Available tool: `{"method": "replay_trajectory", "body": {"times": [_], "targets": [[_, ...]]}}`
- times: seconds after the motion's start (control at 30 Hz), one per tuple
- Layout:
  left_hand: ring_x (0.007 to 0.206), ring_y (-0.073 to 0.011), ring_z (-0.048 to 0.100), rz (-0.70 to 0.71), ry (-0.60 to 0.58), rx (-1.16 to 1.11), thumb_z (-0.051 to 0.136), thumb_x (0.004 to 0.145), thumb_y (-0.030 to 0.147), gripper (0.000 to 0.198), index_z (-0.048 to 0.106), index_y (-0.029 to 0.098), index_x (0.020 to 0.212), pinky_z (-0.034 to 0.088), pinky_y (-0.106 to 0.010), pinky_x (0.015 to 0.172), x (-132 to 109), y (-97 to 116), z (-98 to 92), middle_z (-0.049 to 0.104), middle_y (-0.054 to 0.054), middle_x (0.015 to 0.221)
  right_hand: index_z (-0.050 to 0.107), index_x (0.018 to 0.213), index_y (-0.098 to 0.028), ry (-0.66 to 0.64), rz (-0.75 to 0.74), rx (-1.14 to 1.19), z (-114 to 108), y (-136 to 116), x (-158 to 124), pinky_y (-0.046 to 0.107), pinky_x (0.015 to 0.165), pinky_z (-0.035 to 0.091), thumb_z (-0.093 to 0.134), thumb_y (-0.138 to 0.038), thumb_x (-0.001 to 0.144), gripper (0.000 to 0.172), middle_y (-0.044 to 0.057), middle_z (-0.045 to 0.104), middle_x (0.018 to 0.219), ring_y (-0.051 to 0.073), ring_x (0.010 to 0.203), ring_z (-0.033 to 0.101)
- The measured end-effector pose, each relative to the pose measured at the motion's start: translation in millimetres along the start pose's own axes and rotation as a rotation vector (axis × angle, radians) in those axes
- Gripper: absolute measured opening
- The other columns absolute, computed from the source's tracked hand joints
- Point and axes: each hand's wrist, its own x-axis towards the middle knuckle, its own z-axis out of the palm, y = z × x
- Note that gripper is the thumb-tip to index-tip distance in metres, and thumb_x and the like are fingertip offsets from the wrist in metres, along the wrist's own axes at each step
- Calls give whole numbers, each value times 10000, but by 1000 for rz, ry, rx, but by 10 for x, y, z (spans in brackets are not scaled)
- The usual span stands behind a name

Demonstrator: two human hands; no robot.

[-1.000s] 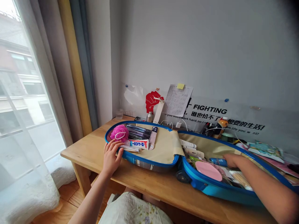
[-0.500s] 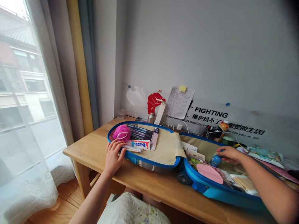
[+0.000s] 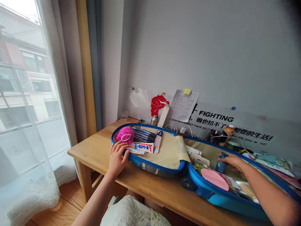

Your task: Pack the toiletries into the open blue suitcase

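A blue suitcase (image 3: 150, 169) lies spread open in two halves on the desk. My left hand (image 3: 118, 157) rests with fingers stretched over the left half's near rim, beside a pink bath puff (image 3: 124, 135) and a toothpaste box (image 3: 143, 147). In the right half, my right hand (image 3: 231, 160) grips a small blue pump bottle (image 3: 221, 165) near its top; the bottle is upright. Near it are a pink oval case (image 3: 214, 179), white tubes (image 3: 198, 159) and a pack of cotton swabs (image 3: 246, 189). My forearm hides part of that half.
Black pouches or packets (image 3: 142, 134) and a pinkish flat package (image 3: 158, 142) lie in the left half. Behind the suitcase stand a silver bottle (image 3: 154, 120), white cables and an orange-labelled bottle (image 3: 227, 133). Curtains (image 3: 83, 62) and a window are at the left.
The blue bottle has gone from tilted to upright in my right hand. My left hand stays on the rim. The whole view has shifted slightly.
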Motion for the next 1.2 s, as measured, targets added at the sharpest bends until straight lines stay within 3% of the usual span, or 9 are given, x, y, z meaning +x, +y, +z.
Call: {"method": "replay_trajectory", "body": {"times": [0.13, 0.23, 0.3, 0.43, 0.53, 0.67, 0.93, 1.07, 1.2], "targets": [[1216, -272, 531, -7, -6, -7, 433, 965, 379, 295, 696, 257, 1020, 283, -512, 1125, -6, -4, 3, 702, -54, 1126, 611, 825, -271, -13, 39, 105, -107, -263, 22, 471, 742, 538, 615, -249, 598, 229, 106, 693, 837, 321, 894, 692], [1225, -272, 523, -17, -15, -11, 430, 965, 380, 302, 699, 257, 1024, 272, -510, 1133, -9, -4, 1, 699, -56, 1131, 596, 1119, -265, -7, -59, 184, -100, -647, 2, 426, 889, 540, 593, -286, 681, 438, 100, 663, 1116, 288, 1086, 642], [1227, -271, 521, -27, -21, -13, 429, 964, 382, 307, 703, 256, 1020, 268, -505, 1138, -8, -2, -2, 699, -59, 1130, 554, 1238, -290, -54, -170, 211, -10, -980, -90, 421, 956, 519, 631, -311, 711, 533, 75, 635, 1199, 279, 1153, 603], [1217, -272, 525, -26, -19, -22, 431, 964, 383, 306, 702, 253, 1020, 275, -510, 1132, 0, 8, -10, 701, -60, 1128, 426, 1379, -284, -288, -438, 197, 396, -1718, -489, 348, 976, 501, 659, -261, 768, 655, 92, 619, 1219, 231, 1202, 569], [1213, -272, 526, -27, -15, -20, 432, 964, 376, 302, 703, 251, 1012, 275, -512, 1130, 4, 16, -15, 701, -65, 1125, 470, 1297, -238, -500, -623, 91, 814, -2198, -849, 313, 897, 525, 629, -206, 806, 517, 94, 641, 1216, 207, 1094, 626], [1235, -267, 512, -26, -32, -12, 430, 967, 364, 299, 701, 254, 1028, 258, -510, 1141, 3, 22, -20, 698, -61, 1139, 587, 1101, -184, -680, -776, -22, 1327, -2631, -1220, 249, 824, 529, 697, -159, 736, 382, 37, 714, 1051, 160, 947, 664], [1243, -269, 511, -18, -29, -6, 439, 969, 363, 281, 688, 255, 1045, 269, -513, 1134, 0, 23, -26, 696, -54, 1137, 719, 1034, -199, -838, -1005, -343, 1953, -3015, -1610, 224, 785, 496, 758, -179, 631, 406, 19, 748, 1026, 187, 946, 684], [1237, -269, 513, -13, -28, -3, 437, 970, 357, 284, 694, 262, 1046, 261, -519, 1135, 6, 28, -32, 696, -55, 1132, 733, 1014, -245, -841, -1064, -447, 2108, -3037, -1709, 207, 749, 475, 749, -188, 637, 382, -16, 757, 973, 178, 933, 686], [1218, -262, 522, -20, -39, -12, 432, 976, 360, 293, 696, 253, 1045, 273, -511, 1127, 12, 36, -41, 696, -62, 1133, 696, 1058, -231, -779, -1061, -482, 2166, -2992, -1785, 230, 748, 465, 747, -242, 668, 393, 19, 744, 1049, 203, 983, 674]]}}
